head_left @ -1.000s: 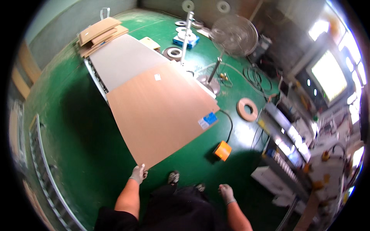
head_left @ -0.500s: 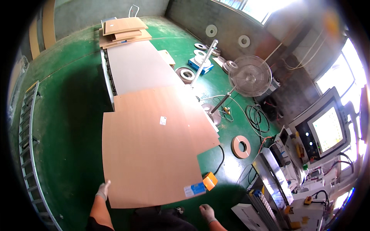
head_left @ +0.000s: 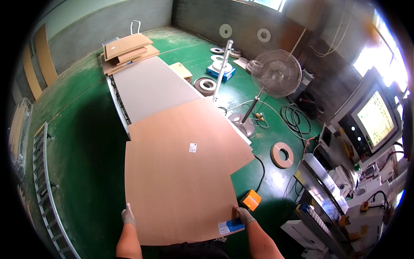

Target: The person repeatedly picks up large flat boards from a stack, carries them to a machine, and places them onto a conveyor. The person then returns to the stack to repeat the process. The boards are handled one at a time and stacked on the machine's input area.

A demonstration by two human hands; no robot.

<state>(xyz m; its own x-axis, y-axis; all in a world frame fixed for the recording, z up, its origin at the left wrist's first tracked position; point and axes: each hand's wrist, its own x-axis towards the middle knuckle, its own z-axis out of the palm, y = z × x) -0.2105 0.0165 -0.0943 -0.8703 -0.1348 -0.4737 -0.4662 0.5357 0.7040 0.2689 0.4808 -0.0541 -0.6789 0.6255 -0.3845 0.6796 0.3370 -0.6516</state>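
Note:
A large light-brown wooden panel (head_left: 172, 177) fills the middle, its near edge close to my body and its far end over a pale grey board (head_left: 151, 86). The panel carries a small white label (head_left: 192, 147) and a blue-and-white sticker (head_left: 236, 223) at the near right corner. My left hand (head_left: 128, 216), in a pale glove, grips the left edge near that end. Opposite it, my right hand (head_left: 246, 216), also gloved, is closed on the right edge just above the sticker. The fingers under the panel are hidden.
Brown panels (head_left: 129, 45) are stacked at the far end. An orange foot-pedal-like box (head_left: 251, 200) with a black cable lies right of the panel. Farther right stand a fan (head_left: 277, 73), an edging roll (head_left: 282, 155) and a machine screen (head_left: 376, 118). A ladder (head_left: 43, 185) lies left.
My right hand has come from beside the panel onto its right edge and closed there. My left hand stays at the left edge. The whole view has shifted somewhat.

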